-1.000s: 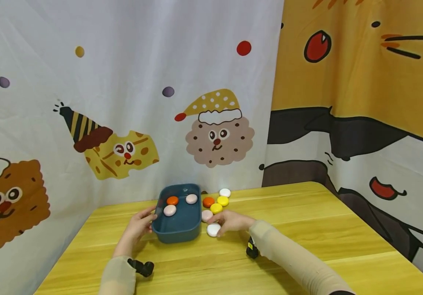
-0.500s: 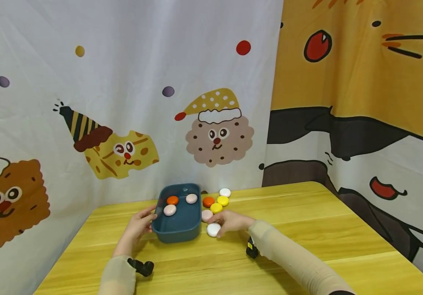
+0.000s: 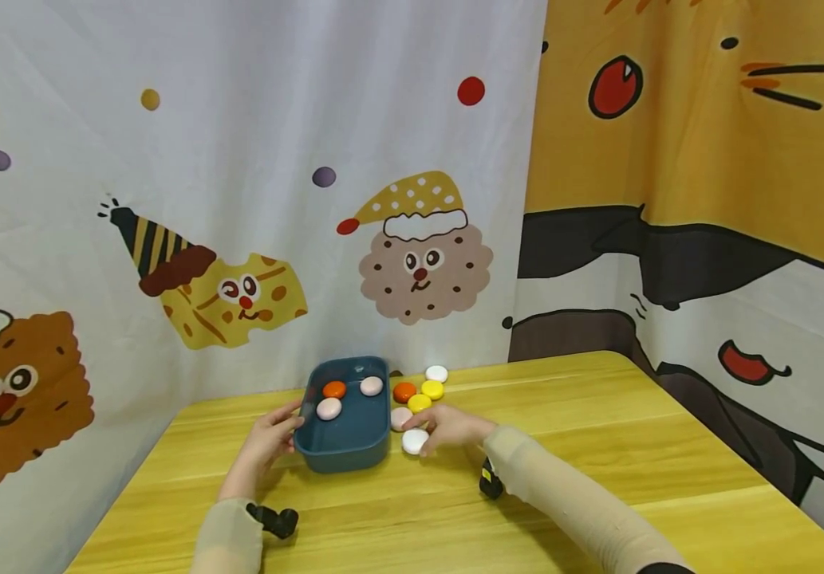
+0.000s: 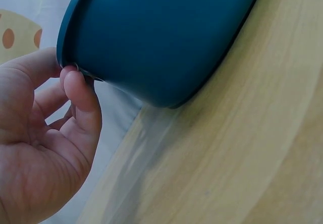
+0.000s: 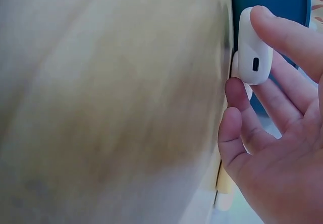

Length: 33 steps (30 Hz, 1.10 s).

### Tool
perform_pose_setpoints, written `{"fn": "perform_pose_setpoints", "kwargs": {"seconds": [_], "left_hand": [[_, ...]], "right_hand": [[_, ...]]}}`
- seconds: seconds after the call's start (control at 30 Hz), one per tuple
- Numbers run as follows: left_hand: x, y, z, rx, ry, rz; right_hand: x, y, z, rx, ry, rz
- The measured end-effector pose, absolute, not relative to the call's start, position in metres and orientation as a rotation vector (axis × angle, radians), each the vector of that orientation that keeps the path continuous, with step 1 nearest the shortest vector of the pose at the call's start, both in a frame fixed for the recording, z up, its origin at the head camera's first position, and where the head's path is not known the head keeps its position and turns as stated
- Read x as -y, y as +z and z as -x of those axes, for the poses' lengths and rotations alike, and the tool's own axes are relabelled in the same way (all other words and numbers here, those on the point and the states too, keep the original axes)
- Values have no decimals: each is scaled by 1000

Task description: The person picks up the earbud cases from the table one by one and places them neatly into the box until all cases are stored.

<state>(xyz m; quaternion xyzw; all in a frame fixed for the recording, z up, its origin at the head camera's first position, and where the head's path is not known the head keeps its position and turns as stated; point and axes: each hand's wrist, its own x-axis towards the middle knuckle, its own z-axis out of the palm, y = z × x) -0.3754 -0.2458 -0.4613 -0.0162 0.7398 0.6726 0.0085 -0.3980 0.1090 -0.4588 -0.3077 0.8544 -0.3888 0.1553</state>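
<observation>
A dark blue open-topped box (image 3: 343, 461) stands on the table. My left hand (image 3: 265, 442) holds its left rim, and the left wrist view shows thumb and fingers pinching that rim (image 4: 68, 27). To the right of the box, my right hand (image 3: 452, 426) pinches a white rounded disc (image 3: 415, 442). In the right wrist view this disc (image 5: 252, 57) has a small dark slot in its side, and it appears slightly off the tabletop. Inside the box lie an orange disc (image 3: 335, 389) and two pale pink discs (image 3: 329, 409).
Beside the box's right wall lie a red-orange disc (image 3: 404, 391), two yellow discs (image 3: 432, 390), a pale pink disc (image 3: 401, 419) and another white disc (image 3: 436, 373). The wood-grain table (image 3: 562, 414) meets a printed curtain (image 3: 254, 159) at the back.
The white disc in my right hand has risen slightly over the last half second. My left hand keeps its hold on the box. The head view has shifted a little.
</observation>
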Motion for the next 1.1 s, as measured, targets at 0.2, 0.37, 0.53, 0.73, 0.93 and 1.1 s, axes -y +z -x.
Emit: {"fn": "perform_pose_setpoints", "kwargs": {"seconds": [0.2,0.37,0.53,0.73,0.93,1.1], "left_hand": [[247,-461,375,-2299,2101,41],[249,-460,376,-2313,2085,39],[248,-458,376,-2320,2052,17],[246,-458,377,-2324,2040,2],[248,-460,379,-2329,2043,11],[251,-461,380,-2322,2062,25]], "right_hand": [[-108,-452,400,-2451,-1139,875],[-107,-448,405,-2462,-1171,872],[-109,-446,409,-2469,-1192,847],[-114,-438,409,-2476,-1201,851],[-115,-427,409,-2454,-1231,884],[-114,-424,413,-2412,-1280,890]]}}
